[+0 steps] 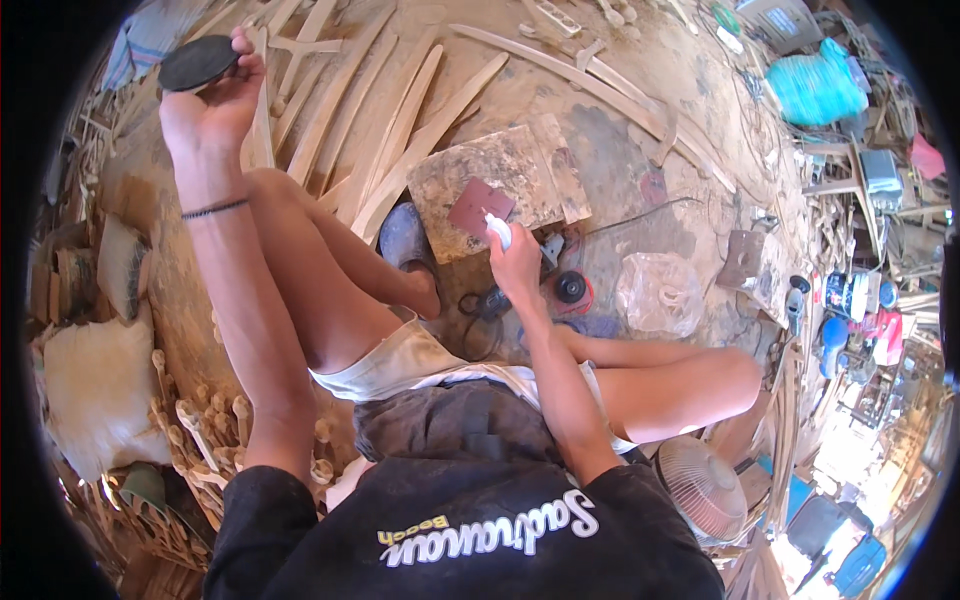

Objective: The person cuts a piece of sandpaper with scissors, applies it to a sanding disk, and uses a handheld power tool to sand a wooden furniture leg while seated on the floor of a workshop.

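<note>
My left hand (218,108) is raised at the upper left, its fingers closed around the edge of a round black disc (198,62), which looks like a sanding pad. In front of me my right hand (517,264) grips a small white squeeze bottle (498,232). The bottle's narrow tip points at a reddish-brown square of sandpaper (474,208) and is over or touching it; I cannot tell which. The sandpaper lies on a stained wooden board (450,172) on the ground.
Beside my right forearm lie a corded power tool (492,302) and a black round piece (571,287). Further right is a clear plastic bag (660,293). Long curved wood strips (400,120) spread beyond my left knee. A ribbed fan-like cage (702,490) stands by my right hip.
</note>
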### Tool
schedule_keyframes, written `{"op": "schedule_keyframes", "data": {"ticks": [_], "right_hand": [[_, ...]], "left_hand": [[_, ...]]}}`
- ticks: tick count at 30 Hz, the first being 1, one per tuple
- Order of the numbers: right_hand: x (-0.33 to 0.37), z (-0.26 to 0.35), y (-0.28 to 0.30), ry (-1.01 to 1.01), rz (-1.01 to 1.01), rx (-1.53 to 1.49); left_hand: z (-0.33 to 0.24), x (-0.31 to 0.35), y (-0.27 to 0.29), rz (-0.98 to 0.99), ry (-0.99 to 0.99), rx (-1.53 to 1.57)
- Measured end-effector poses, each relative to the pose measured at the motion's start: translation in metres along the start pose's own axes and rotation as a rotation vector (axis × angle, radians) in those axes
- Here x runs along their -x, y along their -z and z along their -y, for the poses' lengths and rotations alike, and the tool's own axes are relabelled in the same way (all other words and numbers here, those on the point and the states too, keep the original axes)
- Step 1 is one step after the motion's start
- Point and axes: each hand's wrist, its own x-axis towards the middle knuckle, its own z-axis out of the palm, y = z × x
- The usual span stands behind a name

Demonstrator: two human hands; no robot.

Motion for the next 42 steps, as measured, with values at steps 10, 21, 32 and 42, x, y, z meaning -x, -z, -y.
{"op": "schedule_keyframes", "data": {"ticks": [10, 21, 32, 42], "right_hand": [[-0.024, 0.000, -0.001, -0.073, -0.032, 0.053], [-0.028, -0.001, -0.002, -0.058, -0.034, 0.049], [-0.029, 0.010, -0.013, -0.005, -0.065, 0.023], [-0.029, 0.014, -0.010, 0.012, -0.028, 0.043]], "left_hand": [[-0.004, -0.001, 0.002, -0.076, -0.051, -0.090], [-0.003, -0.002, 0.002, -0.101, -0.044, -0.133], [0.006, 0.000, -0.005, -0.118, -0.071, -0.185], [0.006, -0.001, -0.004, -0.087, -0.053, -0.202]]}}
